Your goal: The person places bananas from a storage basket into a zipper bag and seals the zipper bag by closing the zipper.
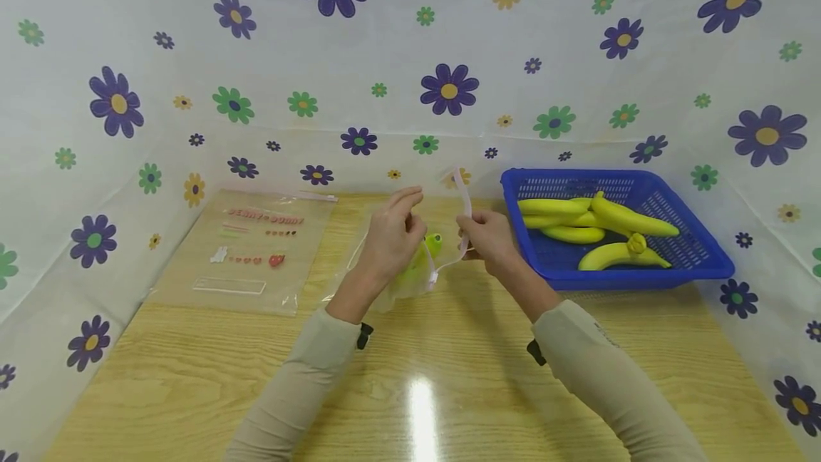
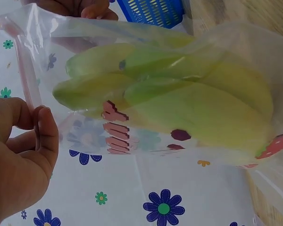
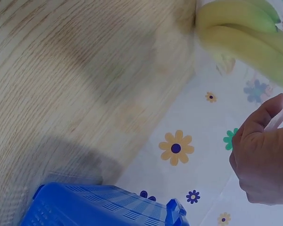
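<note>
Because the clear bag (image 2: 85, 136) is held up by its mouth between the two hands, how well this step goes probably hangs on keeping its pink strip (image 1: 465, 194) straight and under control. The bag is in front of the person, with the bunch of bananas (image 2: 193, 108) inside showing greenish yellow through the plastic. The left hand (image 1: 391, 241) has its thumb and finger pressed together on one part of the bag's mouth, while the right hand (image 1: 489, 241) pinches the strip further along — its lower end bends round toward a small pale tab (image 1: 433, 277). That bend looks like the likeliest trouble spot; I would draw the hands gently apart until the strip lies flat, then work along it in short, firm pinches, with the left fingers holding their end steady. The fruit is best left low in the bag, so its tips do not push into the mouth or strain the thin plastic. Resting the bag's weight on the surface (image 1: 359, 391) would help too — there is room between the flat printed bag (image 1: 295, 248) on the left and the blue basket (image 1: 641, 282) of loose bananas (image 1: 631, 219).
</note>
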{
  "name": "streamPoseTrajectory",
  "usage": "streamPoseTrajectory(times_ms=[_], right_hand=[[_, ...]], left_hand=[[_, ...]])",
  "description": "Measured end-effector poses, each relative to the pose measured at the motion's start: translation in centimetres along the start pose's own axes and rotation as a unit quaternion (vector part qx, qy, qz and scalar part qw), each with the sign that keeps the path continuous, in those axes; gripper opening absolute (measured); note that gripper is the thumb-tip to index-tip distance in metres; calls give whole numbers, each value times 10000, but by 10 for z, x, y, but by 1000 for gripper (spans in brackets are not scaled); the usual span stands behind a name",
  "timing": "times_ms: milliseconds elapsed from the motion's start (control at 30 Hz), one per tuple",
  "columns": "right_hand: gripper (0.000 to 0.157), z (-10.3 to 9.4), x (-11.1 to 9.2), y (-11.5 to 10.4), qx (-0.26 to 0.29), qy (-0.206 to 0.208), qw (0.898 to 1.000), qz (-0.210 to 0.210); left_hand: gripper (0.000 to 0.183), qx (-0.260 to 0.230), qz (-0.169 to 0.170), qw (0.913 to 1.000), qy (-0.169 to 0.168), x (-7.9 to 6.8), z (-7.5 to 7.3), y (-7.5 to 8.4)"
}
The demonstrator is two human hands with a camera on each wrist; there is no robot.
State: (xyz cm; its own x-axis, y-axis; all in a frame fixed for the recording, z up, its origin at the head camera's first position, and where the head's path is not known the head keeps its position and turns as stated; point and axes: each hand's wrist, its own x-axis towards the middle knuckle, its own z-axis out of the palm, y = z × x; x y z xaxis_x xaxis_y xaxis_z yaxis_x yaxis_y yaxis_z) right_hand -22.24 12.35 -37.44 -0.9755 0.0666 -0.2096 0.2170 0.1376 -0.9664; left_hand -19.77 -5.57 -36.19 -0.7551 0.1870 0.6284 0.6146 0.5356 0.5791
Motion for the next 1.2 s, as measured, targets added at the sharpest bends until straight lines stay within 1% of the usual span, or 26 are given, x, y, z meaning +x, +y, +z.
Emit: streamPoseTrajectory(times_ms=[100, 300, 400, 467, 533, 600, 667, 700, 767, 833, 900, 933, 1000, 1067, 1133, 1200], right_hand=[[31, -1, 0, -3, 148, -45, 9999, -59], [28, -6, 2, -16, 222, -146, 9992, -307], [26, -8, 3, -22, 145, -197, 9987, -440], [25, -9, 4, -26, 78, -207, 9984, -511], [25, -10, 5, -29, 7, -218, 9983, -541], [26, -11, 5, -32, -43, -272, 9982, -525], [28, -14, 5, -37, -68, -363, 9977, -560], [30, -15, 5, -40, -91, -393, 9971, -641], [31, -19, 4, -48, -148, -401, 9947, -939], [31, -22, 4, -57, -262, -326, 9909, -1283], [29, -23, 3, -64, -474, -239, 9875, -1481], [29, -22, 4, -66, -600, -246, 9870, -1473], [28, -21, 4, -65, -879, -297, 9875, -1278], [27, -20, 4, -61, -1069, -382, 9882, -1030], [27, -20, 3, -55, -1118, -413, 9891, -868], [26, -20, 1, -51, -1054, -385, 9903, -814]], left_hand=[[37, 13, -57, 10000, -67, 3, -4, 1], [38, 86, -360, 9992, -167, 18, -17, 2], [38, 15, -435, 9990, -90, 24, -24, 2], [37, -58, -359, 9993, 40, 27, -28, 2], [36, -106, -139, 9996, 218, 28, -30, 1], [34, -48, 246, 9989, 386, 29, -32, 1], [33, 46, 675, 9963, 529, 32, -33, 4], [32, 105, 882, 9942, 599, 35, -34, 6], [31, 214, 1228, 9894, 740, 43, -38, 12], [29, 256, 1364, 9868, 830, 52, -43, 18], [28, 253, 1279, 9881, 820, 57, -48, 23], [28, 252, 1155, 9902, 748, 58, -50, 25], [28, 238, 779, 9954, 508, 55, -52, 26], [28, 193, 367, 9988, 276, 49, -50, 25], [30, 139, -3, 9997, 197, 43, -48, 24], [32, 74, -337, 9992, 222, 38, -46, 24]])
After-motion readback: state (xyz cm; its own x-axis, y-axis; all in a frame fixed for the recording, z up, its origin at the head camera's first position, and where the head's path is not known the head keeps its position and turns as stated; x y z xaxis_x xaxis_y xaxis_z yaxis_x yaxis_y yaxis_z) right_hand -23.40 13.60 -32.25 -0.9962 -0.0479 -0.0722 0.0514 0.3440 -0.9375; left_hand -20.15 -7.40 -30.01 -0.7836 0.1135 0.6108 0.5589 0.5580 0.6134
